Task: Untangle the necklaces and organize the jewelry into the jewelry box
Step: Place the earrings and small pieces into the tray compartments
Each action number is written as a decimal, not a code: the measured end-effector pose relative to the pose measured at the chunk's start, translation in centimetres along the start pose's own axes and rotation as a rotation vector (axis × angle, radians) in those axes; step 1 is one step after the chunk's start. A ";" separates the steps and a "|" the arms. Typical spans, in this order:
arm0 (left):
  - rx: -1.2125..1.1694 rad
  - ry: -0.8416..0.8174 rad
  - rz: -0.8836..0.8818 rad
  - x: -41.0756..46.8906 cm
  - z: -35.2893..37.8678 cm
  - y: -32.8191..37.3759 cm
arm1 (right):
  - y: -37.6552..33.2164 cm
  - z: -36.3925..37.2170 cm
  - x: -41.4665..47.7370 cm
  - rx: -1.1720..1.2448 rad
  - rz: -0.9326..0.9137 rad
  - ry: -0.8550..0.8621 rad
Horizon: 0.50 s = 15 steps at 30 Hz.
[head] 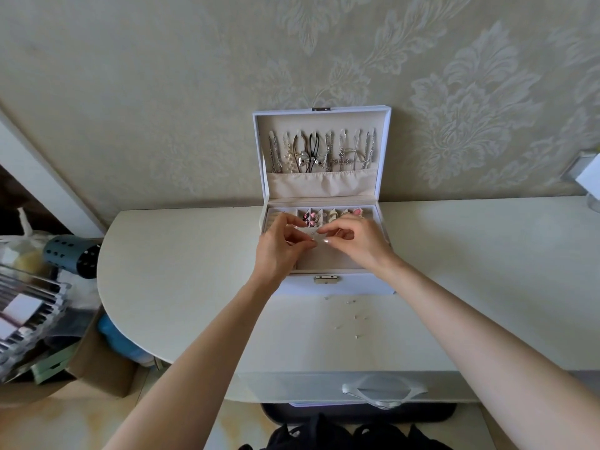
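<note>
Plainly most of the sorting looks done. On the white table (181,271), the jewelry box (385,164) stands open at twelve o'clock from the wearer, its lid upright against the wall. The necklaces (321,154) hang in separate straight strands inside the lid, their ends tucked into the fabric pocket (324,186); none looks knotted from this view. At twelve o'clock in the tray, the small compartments (328,218) already hold pink and pale trinkets, while the larger section at six o'clock looks bare where it shows.

Both hands meet above the tray. The left hand (279,251) and the right hand (363,245) each pinch a small pale piece (311,237) between thumb and fingertips; what it is I cannot tell.

Remaining, as I judge it: placing this piece, then gathering the tiny scattered bits (354,316) lying on the table at six o'clock from the box.
</note>
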<state>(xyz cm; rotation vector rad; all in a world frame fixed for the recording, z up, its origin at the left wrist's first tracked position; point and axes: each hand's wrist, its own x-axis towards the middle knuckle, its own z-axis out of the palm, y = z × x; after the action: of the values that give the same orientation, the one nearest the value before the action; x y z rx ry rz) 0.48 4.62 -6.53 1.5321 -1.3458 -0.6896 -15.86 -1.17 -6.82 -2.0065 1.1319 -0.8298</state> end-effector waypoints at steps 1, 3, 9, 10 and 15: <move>0.037 -0.024 -0.005 0.0 0.1 -0.1 | -0.2 0.0 -0.1 0.027 -0.003 -0.019; 0.090 -0.048 -0.014 -0.1 0.4 0.0 | -0.4 -0.1 -0.2 0.075 0.005 -0.054; 0.206 -0.071 -0.002 -0.2 0.6 0.3 | -0.4 -0.2 -0.2 0.115 0.019 -0.069; 0.200 -0.065 -0.002 -0.2 0.6 0.3 | -0.4 -0.2 -0.2 0.129 0.030 -0.068; 0.222 -0.034 0.021 -0.3 0.7 0.4 | -0.7 -0.3 -0.3 0.152 0.037 -0.061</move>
<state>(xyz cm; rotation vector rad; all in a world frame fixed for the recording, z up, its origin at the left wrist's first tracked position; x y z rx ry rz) -0.39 4.70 -6.51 1.6842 -1.5015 -0.5700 -15.92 -0.76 -6.16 -1.8678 1.0370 -0.8058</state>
